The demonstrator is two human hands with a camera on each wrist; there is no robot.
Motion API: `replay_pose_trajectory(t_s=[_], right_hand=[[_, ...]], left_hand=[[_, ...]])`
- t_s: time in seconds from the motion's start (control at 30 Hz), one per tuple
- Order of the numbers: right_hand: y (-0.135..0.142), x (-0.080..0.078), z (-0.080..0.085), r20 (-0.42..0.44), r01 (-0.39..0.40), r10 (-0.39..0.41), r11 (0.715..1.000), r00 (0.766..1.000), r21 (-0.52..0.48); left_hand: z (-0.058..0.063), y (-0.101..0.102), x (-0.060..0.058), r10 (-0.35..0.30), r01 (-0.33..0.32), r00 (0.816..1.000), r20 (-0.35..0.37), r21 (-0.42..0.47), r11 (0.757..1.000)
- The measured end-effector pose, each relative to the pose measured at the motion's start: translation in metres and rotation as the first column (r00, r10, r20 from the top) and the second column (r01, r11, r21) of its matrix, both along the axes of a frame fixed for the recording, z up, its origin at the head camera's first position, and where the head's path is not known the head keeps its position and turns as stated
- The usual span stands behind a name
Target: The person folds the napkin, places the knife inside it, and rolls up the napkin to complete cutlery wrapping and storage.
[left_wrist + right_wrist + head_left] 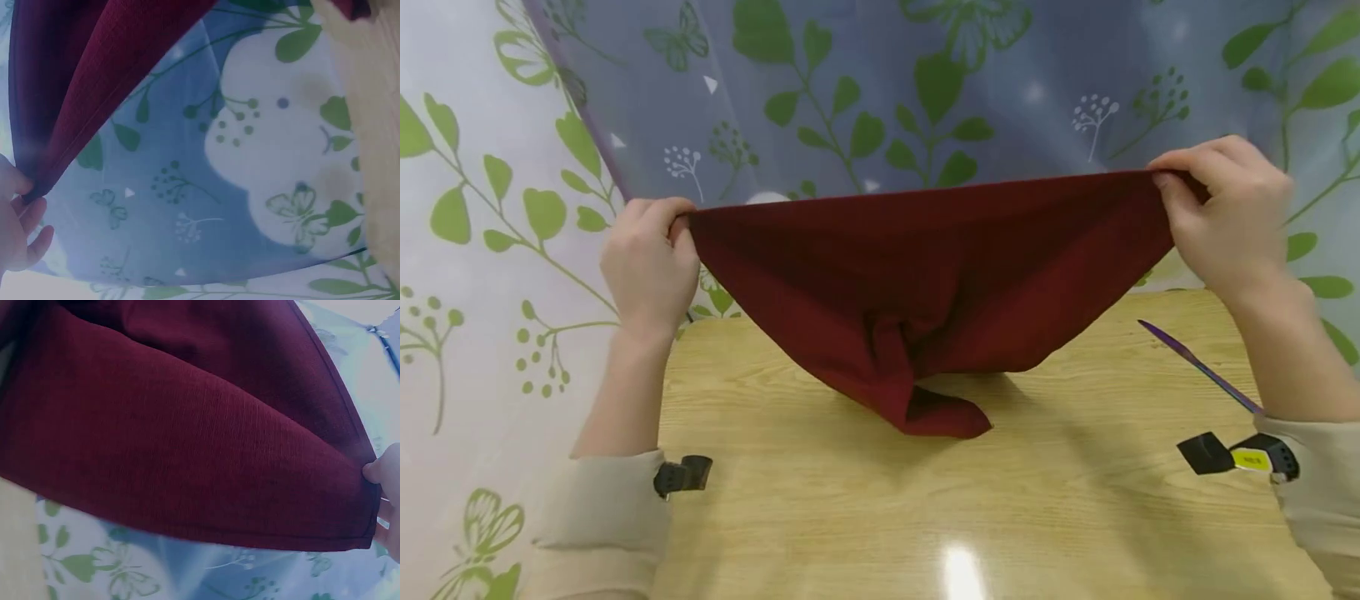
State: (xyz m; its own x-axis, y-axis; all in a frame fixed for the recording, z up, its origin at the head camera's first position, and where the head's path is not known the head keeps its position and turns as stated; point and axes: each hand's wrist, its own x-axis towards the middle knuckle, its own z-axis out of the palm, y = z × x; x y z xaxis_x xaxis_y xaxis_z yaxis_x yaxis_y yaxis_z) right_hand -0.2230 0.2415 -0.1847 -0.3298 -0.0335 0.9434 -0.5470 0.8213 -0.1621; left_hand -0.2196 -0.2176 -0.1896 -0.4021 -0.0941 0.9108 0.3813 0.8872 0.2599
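A dark red cloth (pixel 1000 283) with a hemmed edge is stretched between two hands above the table. My left hand (pixel 651 262) pinches its upper left corner between thumb and fingers. At the other end, my right hand (pixel 1232 204) pinches the upper right corner, a little higher. Between them the top edge runs nearly straight, while the lower part sags in folds and a twisted tip hangs close over the wood. In the left wrist view the cloth (pixel 119 69) narrows to the pinched corner; in the right wrist view its broad face (pixel 206 444) spreads out from the fingers.
A slim purple-blue pointed tool (pixel 1198 364) lies on the light wood table (pixel 820 508) near the right forearm. Behind the table hangs a blue and white sheet (pixel 865 100) printed with leaves and butterflies. Dark straps (pixel 683 475) sit at both sleeve cuffs.
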Motion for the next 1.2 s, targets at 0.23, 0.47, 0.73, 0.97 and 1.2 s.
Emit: replay_pose_trajectory(t_s=[0.23, 0.47, 0.73, 0.97, 1.2], right_hand=[[0.004, 0.023, 0.015, 0.001, 0.085, -0.085, 0.996, 0.996, -0.019], [0.011, 0.042, 0.024, 0.035, 0.139, -0.138, 0.990, 0.990, -0.030], [0.012, 0.044, 0.026, 0.050, 0.130, -0.125, 0.983, 0.991, -0.131], [0.009, 0.043, 0.023, 0.085, 0.127, -0.118, 0.987, 0.989, -0.099], [0.006, 0.018, -0.003, 0.110, 0.107, -0.118, 0.989, 0.987, 0.098]], left_hand=[[0.017, 0.003, 0.010, 0.000, 0.001, 0.999, -0.049, 0.020, 1.000], [0.029, 0.004, 0.019, -0.002, 0.006, 0.994, -0.112, 0.031, 1.000], [0.044, 0.007, 0.022, 0.006, 0.000, 0.990, -0.139, 0.039, 0.999], [0.042, 0.006, 0.012, 0.025, -0.026, 0.996, -0.090, -0.004, 1.000], [0.009, 0.002, -0.008, 0.067, -0.053, 0.987, 0.144, -0.100, 0.994]])
